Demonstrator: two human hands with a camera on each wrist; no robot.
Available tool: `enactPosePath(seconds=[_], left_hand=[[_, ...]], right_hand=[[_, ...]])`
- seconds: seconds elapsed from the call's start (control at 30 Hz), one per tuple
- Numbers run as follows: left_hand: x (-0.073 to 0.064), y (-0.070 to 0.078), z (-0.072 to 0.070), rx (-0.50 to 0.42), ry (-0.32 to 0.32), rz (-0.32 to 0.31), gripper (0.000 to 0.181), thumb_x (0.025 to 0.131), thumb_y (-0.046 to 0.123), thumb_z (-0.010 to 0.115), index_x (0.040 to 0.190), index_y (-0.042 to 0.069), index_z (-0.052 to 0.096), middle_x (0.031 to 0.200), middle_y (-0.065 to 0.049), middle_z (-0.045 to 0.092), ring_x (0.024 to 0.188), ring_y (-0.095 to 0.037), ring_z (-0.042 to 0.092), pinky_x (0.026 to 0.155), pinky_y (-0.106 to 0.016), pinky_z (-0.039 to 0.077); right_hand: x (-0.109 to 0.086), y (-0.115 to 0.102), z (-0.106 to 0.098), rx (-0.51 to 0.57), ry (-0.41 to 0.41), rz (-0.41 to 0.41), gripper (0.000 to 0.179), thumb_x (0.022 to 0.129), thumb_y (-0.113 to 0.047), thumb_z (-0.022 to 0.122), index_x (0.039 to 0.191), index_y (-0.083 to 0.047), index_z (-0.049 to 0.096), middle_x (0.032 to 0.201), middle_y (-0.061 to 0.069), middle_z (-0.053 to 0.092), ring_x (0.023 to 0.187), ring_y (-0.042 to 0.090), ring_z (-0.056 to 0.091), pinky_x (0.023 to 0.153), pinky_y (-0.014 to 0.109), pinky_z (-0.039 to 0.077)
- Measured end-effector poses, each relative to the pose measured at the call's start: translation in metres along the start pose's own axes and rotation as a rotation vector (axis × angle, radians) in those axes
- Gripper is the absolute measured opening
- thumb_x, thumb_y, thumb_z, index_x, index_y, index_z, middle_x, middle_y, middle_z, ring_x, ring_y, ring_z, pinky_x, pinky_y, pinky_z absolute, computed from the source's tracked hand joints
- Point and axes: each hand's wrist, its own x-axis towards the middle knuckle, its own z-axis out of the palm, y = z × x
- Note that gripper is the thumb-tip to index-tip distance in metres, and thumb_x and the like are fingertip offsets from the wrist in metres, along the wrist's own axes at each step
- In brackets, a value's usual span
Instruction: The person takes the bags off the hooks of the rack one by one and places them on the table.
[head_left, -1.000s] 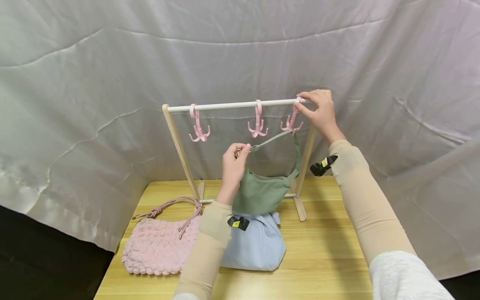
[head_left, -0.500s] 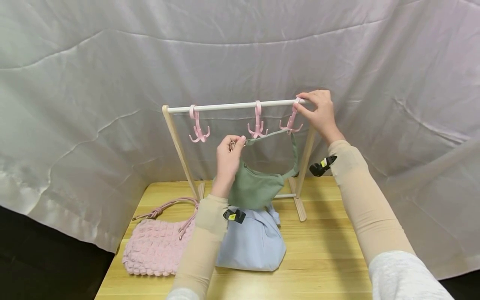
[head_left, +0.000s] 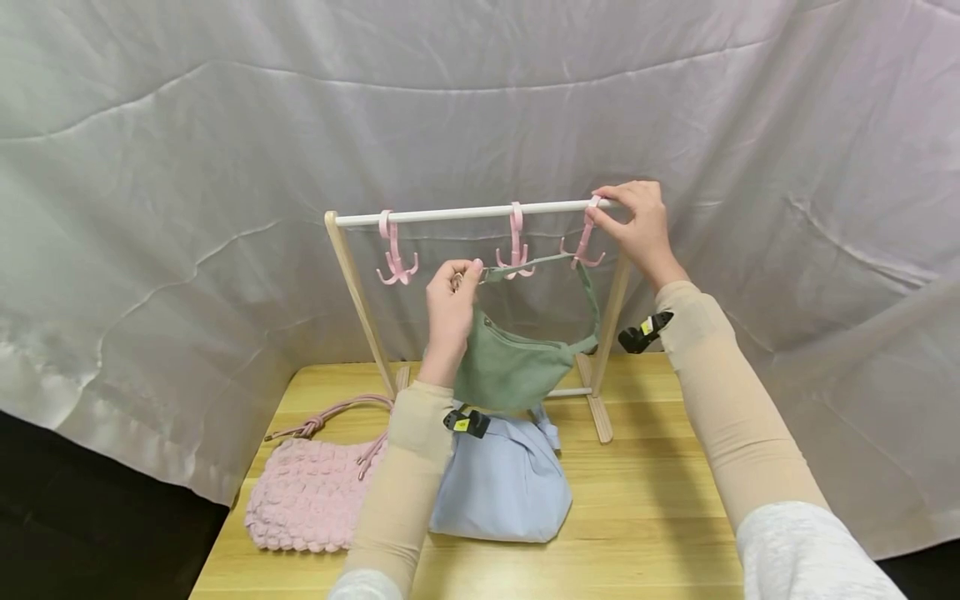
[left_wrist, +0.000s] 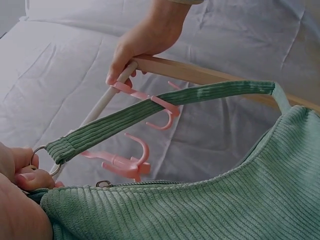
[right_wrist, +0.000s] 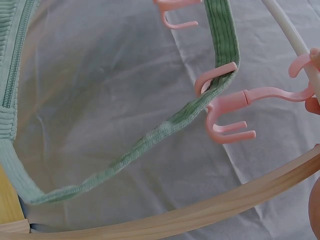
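Observation:
My left hand (head_left: 448, 321) pinches the metal-ringed end of a green corduroy shoulder bag (head_left: 510, 367), raising that side. From there the strap (left_wrist: 115, 122) runs across to the rightmost pink hook (right_wrist: 232, 102), where one prong catches it, then drops to the bag's far side. In the head view the strap also overlaps the middle pink hook (head_left: 516, 242). The bag hangs above the table with its zipper edge upward. At the rack's right end, my right hand (head_left: 641, 223) holds the top of the rightmost hook against the white rod (head_left: 450, 214) between thumb and fingers.
A third pink hook (head_left: 395, 250) hangs toward the rod's left end. Below, a pink puckered bag (head_left: 315, 496) and a light blue bag (head_left: 502, 492) lie on the wooden table (head_left: 637, 500). Grey curtain (head_left: 480, 117) stands behind the wooden rack.
My left hand has moved up and to the left, lifting the green bag and drawing its strap out across the right hook. The right hand stays in place.

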Motion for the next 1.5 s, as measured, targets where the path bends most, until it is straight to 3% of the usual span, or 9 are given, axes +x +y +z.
enactPosePath(seconds=[0.6,0.87,1.5], left_hand=[[0.014,0.022,-0.002,-0.065,0.005,0.059,0.016,0.094,0.017,0.065,0.088,0.002,0.063,0.060,0.011,0.046,0.051,-0.002,0.040,0.052,-0.017,0.035],[0.015,0.033,-0.002,-0.102,-0.007,0.094,0.015,0.094,0.016,0.064,0.088,0.002,0.062,0.055,0.010,0.042,0.049,-0.003,0.037,0.049,-0.018,0.031],[0.007,0.031,-0.009,-0.096,-0.014,0.064,0.014,0.093,0.015,0.065,0.087,0.003,0.063,0.056,0.009,0.043,0.049,-0.003,0.038,0.048,-0.017,0.031]], right_hand=[[0.001,-0.001,0.000,0.004,0.011,-0.015,0.027,0.080,-0.016,0.080,0.102,-0.003,0.074,0.098,0.017,0.072,0.096,0.030,0.054,0.094,0.031,0.027],[0.000,-0.003,0.000,-0.002,0.007,-0.008,0.028,0.079,-0.016,0.081,0.102,-0.002,0.074,0.098,0.017,0.072,0.096,0.030,0.053,0.094,0.030,0.028],[0.001,-0.001,-0.004,-0.001,0.002,-0.017,0.028,0.080,-0.015,0.080,0.104,-0.003,0.074,0.098,0.017,0.072,0.095,0.028,0.053,0.094,0.031,0.027]])
